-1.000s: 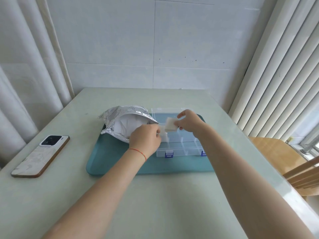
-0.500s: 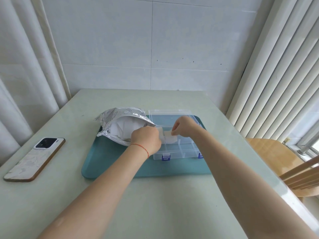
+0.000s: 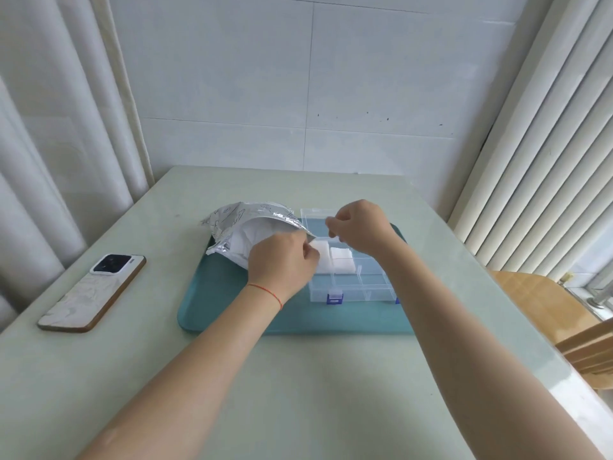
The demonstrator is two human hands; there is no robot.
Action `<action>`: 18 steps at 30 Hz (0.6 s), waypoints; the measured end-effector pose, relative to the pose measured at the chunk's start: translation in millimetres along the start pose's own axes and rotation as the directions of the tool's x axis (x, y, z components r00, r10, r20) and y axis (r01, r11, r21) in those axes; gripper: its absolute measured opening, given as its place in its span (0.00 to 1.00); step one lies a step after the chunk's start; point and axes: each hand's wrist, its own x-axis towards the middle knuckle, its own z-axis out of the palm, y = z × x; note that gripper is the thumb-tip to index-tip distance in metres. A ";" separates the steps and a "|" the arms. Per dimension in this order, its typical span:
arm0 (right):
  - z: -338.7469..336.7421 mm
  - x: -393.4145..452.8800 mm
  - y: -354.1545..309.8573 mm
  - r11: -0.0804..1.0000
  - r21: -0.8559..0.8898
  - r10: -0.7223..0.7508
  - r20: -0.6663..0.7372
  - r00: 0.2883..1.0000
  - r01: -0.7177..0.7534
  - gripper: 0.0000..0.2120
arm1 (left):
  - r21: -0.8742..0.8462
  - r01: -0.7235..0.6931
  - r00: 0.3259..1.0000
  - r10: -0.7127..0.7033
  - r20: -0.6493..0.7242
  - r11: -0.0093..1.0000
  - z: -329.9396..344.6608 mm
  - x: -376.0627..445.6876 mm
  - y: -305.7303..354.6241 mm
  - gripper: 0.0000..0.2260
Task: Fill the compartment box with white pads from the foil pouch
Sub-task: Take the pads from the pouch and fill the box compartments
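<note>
The left hand (image 3: 282,262), a thin red thread around its wrist, sits just left of the picture's centre with its fingers curled; its fingertips pinch the edge of a white square pad (image 3: 321,252) lying in a far-left cell of the clear plastic compartment box with blue latches (image 3: 351,287). At about 1 o'clock from it, the right hand (image 3: 360,229) hovers above the box with thumb and forefinger pressed together; a small white sliver shows beneath its fingers, but I cannot tell whether it grips that or nothing. Directly below the right hand, at 6 o'clock, a second white square pad (image 3: 342,259) lies in the neighbouring cell, just beside the first. The nearer cells of the box look unfilled, and its transparent lid (image 3: 313,212) stands open at the far side.

At 10 o'clock from the left hand lies the crumpled silver foil pouch (image 3: 245,220), its mouth gaping toward the box and showing more white pads inside (image 3: 255,237); the left hand's knuckles are right at the pouch's open lip. Pouch and box both rest on a teal rectangular plastic tray (image 3: 232,313), which sits on a pale green glossy table (image 3: 298,393).

Well apart from the tray, at 9 o'clock, a smartphone with a marbled white back and brown rim (image 3: 93,292) lies face down on the table. At 3 o'clock, past the table's edge, a wooden chair (image 3: 547,313) stands beside vertical white blinds (image 3: 547,144).
</note>
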 end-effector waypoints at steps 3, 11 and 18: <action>13.8 -16.1 -23.1 0.996 0.093 -0.024 0.105 0.994 0.014 0.13 | -0.009 0.041 0.977 -0.041 -0.208 0.999 -9.7 -5.2 -20.2 0.09; 59.4 -29.0 -58.6 0.892 0.328 0.217 0.291 0.932 -0.310 0.08 | 0.036 0.226 0.973 -0.224 -0.058 0.973 -29.4 -18.6 -48.1 0.10; 88.1 -32.7 -70.6 0.718 0.619 0.294 0.145 0.945 -0.318 0.16 | -0.236 0.360 0.932 -0.338 0.131 0.903 -23.6 -26.5 -68.7 0.09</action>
